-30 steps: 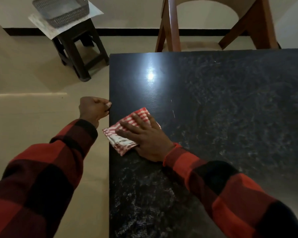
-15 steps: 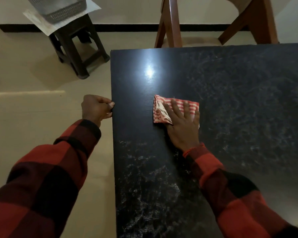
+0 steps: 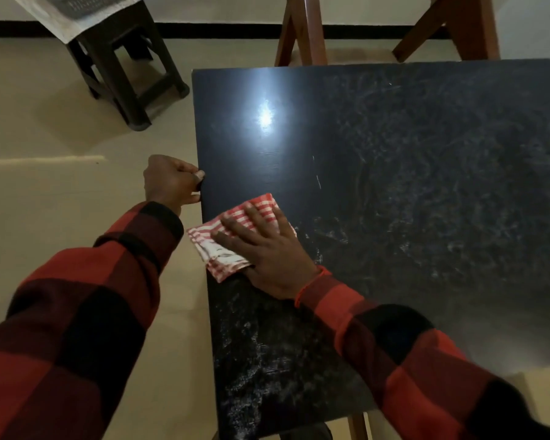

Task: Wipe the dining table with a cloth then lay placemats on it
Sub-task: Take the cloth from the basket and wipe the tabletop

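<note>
- The right hand [image 3: 269,254] lies flat with fingers spread, pressing the red-and-white striped cloth [image 3: 232,238] onto the dark table [image 3: 426,185] at its left edge.
- One corner of the cloth pokes past that edge.
- The left hand [image 3: 170,182] is curled closed, gripping the table's edge just beyond the cloth.

A glossy black table top [image 3: 394,185] is seen, smeared with dusty streaks. A woven red-and-white striped cloth [image 3: 235,230] is pressed flat on it. Varnished brown wood is shown by the far chair [image 3: 302,36].
</note>
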